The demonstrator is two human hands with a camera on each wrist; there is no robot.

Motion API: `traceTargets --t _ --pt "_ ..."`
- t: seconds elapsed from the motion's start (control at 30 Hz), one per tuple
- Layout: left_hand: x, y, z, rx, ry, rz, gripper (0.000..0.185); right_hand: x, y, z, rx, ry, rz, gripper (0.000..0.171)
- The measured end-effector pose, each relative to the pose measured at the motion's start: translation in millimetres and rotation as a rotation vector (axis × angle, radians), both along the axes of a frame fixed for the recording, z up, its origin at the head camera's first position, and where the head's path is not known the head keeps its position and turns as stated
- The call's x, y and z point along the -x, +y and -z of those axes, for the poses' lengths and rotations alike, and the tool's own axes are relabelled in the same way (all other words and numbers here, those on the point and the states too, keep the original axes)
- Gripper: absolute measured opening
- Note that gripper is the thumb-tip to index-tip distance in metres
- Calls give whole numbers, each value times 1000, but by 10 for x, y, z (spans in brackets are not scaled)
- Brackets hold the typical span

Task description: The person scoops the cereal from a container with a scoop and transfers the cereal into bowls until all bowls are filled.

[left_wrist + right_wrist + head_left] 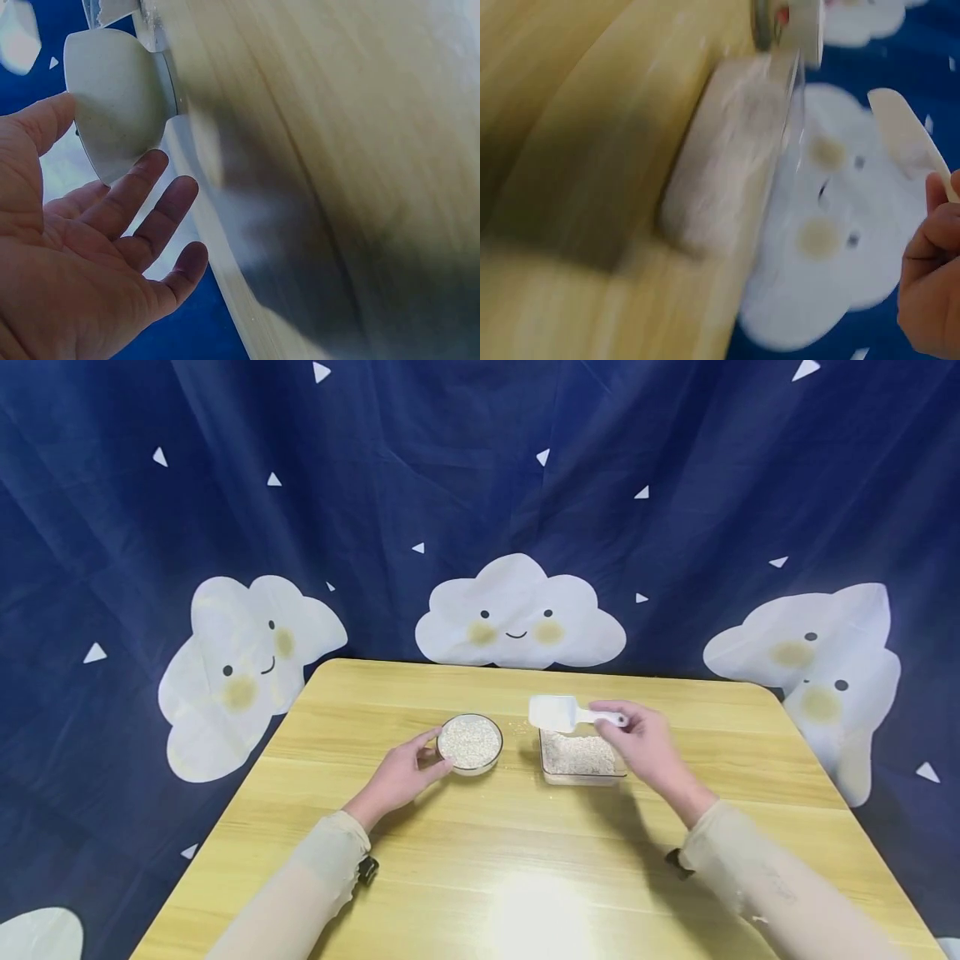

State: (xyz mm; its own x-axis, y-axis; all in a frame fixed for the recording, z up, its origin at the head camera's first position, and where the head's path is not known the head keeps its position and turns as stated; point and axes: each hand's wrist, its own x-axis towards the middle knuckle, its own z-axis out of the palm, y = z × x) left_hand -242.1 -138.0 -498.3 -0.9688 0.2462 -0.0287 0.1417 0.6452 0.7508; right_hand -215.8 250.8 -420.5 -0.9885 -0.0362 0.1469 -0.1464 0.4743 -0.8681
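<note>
A round glass bowl (474, 772) full of pale oat-like flakes (468, 740) stands on the table. My left hand (401, 777) touches its near left side with thumb and fingertips, the fingers spread and nearly straight. In the left wrist view the other fingers (178, 202) lie loosely beside the bowl (112, 97). My right hand (654, 750) pinches the handle of a white scoop (552, 713), raised over the back edge of a clear rectangular container (581, 780). Similar flakes (581, 756) fill much of that container. The scoop (900, 127) appears side-on in the right wrist view, its inside hidden.
Bowl and container stand a short way apart on a light wooden table (450, 860). Scattered flakes (519, 727) lie between them. A dark blue curtain (480, 485) with clouds and small white shapes hangs right behind the table's back edge.
</note>
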Motion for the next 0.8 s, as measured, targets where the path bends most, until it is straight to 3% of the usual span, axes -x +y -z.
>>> traceTargets --t 0.13,0.3,0.57,0.8 --pt "-1 -5 5 -1 3 4 77 -39 387 73 55 -172 66 45" --pt "-12 -27 10 3 1 6 77 -116 637 264 62 -289 79 48" --pt "-39 -46 -12 3 -8 -5 78 -123 623 419 -94 -228 85 43" --pt "-25 -29 12 8 -6 17 79 -142 590 463 -143 -192 65 40"
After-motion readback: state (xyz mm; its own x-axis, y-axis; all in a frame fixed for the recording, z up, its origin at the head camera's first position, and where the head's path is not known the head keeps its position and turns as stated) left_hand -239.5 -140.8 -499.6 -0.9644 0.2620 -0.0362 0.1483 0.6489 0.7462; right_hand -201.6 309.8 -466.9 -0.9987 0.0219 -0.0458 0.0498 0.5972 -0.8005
